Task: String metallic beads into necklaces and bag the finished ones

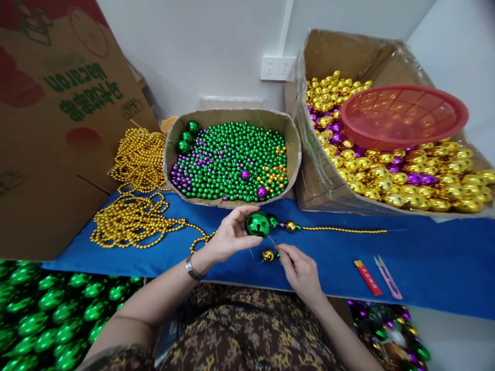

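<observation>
My left hand grips a large shiny green bead between thumb and fingers. Close to its lower right side, my right hand pinches a thin thread that reaches up to the bead; whether a needle is on it I cannot tell. A gold bead hangs near my right fingertips, with a small green bead partly hidden beside them. Behind my hands a string of small gold beads stretches right across the blue cloth, with a smaller green bead and a round gold bead at its left end.
A cut-down carton holds small green, purple and gold beads. The right carton holds gold and purple beads under a red basket. Gold bead strands lie left. A red packet and purple-handled snips lie right.
</observation>
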Demonstrator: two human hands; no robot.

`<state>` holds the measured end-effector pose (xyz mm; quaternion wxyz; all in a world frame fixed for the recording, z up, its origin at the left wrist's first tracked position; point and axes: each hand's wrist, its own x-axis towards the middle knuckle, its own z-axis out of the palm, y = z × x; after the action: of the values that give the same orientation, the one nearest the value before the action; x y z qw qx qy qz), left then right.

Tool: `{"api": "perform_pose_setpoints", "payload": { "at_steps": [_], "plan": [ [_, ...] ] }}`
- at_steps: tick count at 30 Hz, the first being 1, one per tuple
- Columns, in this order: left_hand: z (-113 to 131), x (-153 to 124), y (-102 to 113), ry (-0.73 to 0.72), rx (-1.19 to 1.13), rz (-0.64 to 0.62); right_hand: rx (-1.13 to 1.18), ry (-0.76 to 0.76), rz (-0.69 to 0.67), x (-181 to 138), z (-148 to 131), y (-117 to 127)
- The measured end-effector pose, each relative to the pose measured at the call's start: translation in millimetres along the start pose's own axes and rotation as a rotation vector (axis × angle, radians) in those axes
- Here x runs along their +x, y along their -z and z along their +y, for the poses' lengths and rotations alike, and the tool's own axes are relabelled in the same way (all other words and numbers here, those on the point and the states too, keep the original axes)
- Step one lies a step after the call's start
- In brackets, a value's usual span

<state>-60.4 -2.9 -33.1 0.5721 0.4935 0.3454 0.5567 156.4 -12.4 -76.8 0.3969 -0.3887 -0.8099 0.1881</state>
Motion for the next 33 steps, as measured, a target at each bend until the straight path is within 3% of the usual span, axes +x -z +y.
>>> {"api": "perform_pose_setpoints", "payload": {
  "at_steps": [4, 8, 10, 13, 15, 18, 21, 23, 26, 29, 33],
  "plan": [
    [-2, -3, -1, 0.01, 0.022, -0.021, 0.001, 0.0, -0.007, 2, -2, -1],
    [5, -1, -1, 0.054, 0.059, -0.117, -0.005, -0.008, -0.005, 3, -3, 0],
    [12, 6, 7, 0.024, 0.165, -0.09, -0.022, -0.024, 0.002, 2, -2, 2],
    [27, 28, 31, -0.077, 0.526, 0.109, -0.05, -0.051, 0.019, 1, 1, 5],
    [35, 46, 51, -0.098, 0.887, 0.169, -0.06, -0.058, 0.028, 0, 3, 7],
    [41, 69, 76, -0.013, 1.434, 0.027, -0.062, -0.052, 0.033, 1, 3, 7],
    [38, 81, 88, 0.117, 1.726, -0.153, -0.054, -0.04, 0.036, 2, 2, 6],
    [34, 84, 91, 0.163, 1.777, -0.208, -0.051, -0.034, 0.037, 3, 2, 5],
    [30, 85, 93, 0.138, 1.754, -0.194, -0.045, -0.038, 0.035, 3, 1, 5],
    [29, 79, 93, 0.004, 1.638, -0.063, -0.049, -0.057, 0.031, 2, 0, 7],
    [32, 68, 84, -0.138, 1.246, 0.163, -0.079, -0.083, 0.042, 2, 1, 13]
  ]
}}
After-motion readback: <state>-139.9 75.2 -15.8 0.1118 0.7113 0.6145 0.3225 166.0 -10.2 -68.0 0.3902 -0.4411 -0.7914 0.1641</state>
